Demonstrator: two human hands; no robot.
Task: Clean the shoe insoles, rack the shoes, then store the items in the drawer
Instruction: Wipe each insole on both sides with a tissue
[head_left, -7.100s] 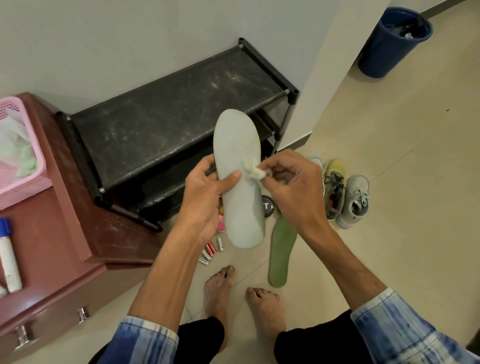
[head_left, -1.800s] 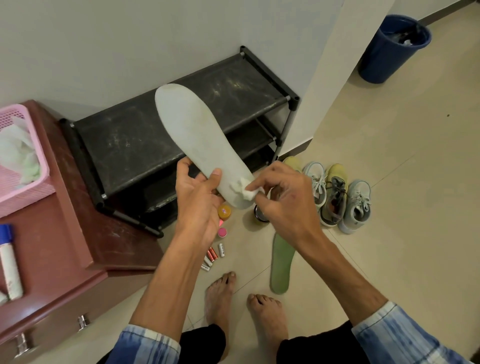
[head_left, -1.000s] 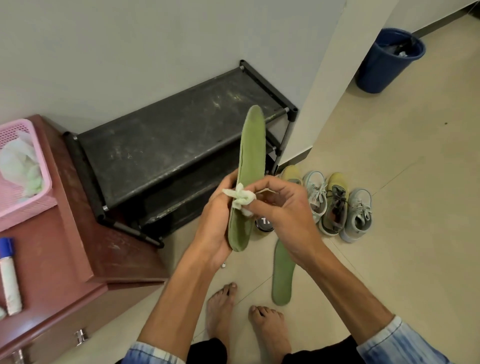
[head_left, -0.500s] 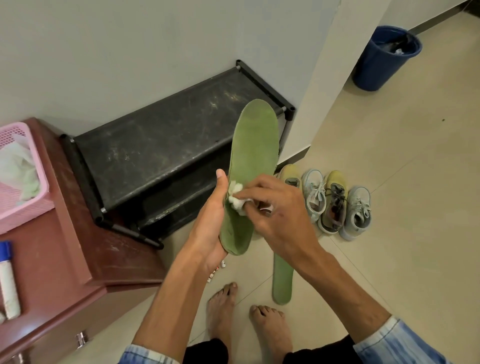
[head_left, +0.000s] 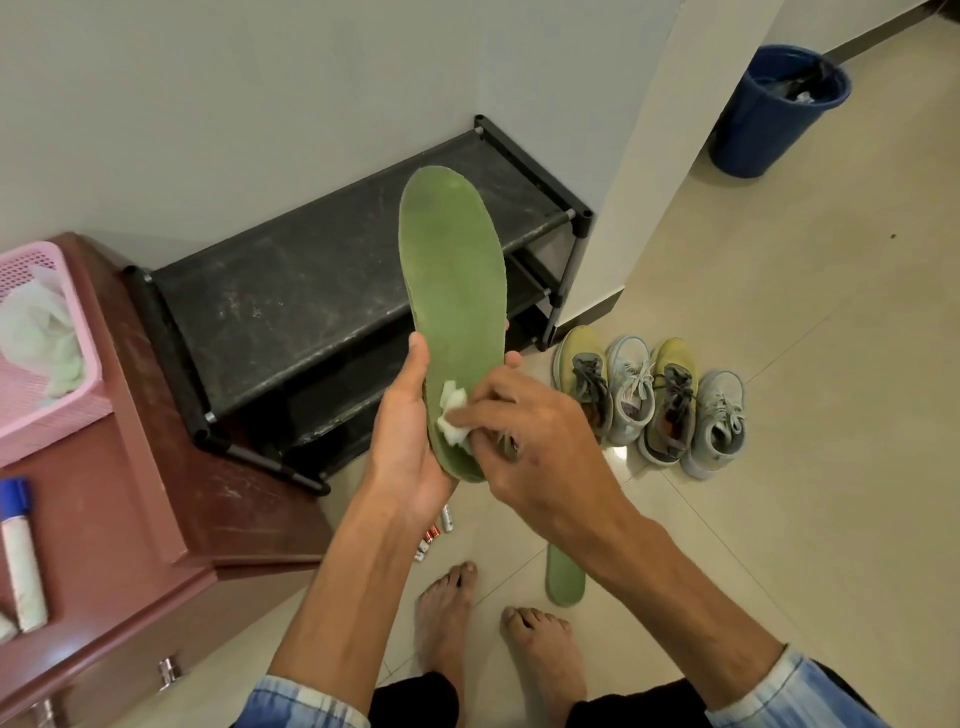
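Observation:
My left hand (head_left: 405, 441) grips the heel end of a green insole (head_left: 452, 291), held upright with its green face toward me, in front of the black shoe rack (head_left: 311, 291). My right hand (head_left: 530, 431) pinches a small white wipe (head_left: 452, 418) and presses it on the insole's lower part. A second green insole (head_left: 565, 579) lies on the floor, partly hidden by my right forearm. Two pairs of shoes (head_left: 649, 400) stand in a row on the floor right of the rack.
A reddish-brown drawer cabinet (head_left: 156, 493) stands at left with a pink basket (head_left: 47, 405) and a blue-capped tube (head_left: 21, 556) on top. Several small batteries (head_left: 434, 530) lie on the floor under my left wrist. A blue bin (head_left: 774, 109) stands at the far right. My bare feet are below.
The insole was turned from its pale side through edge-on to its green face. The wipe has moved onto the green face near the heel.

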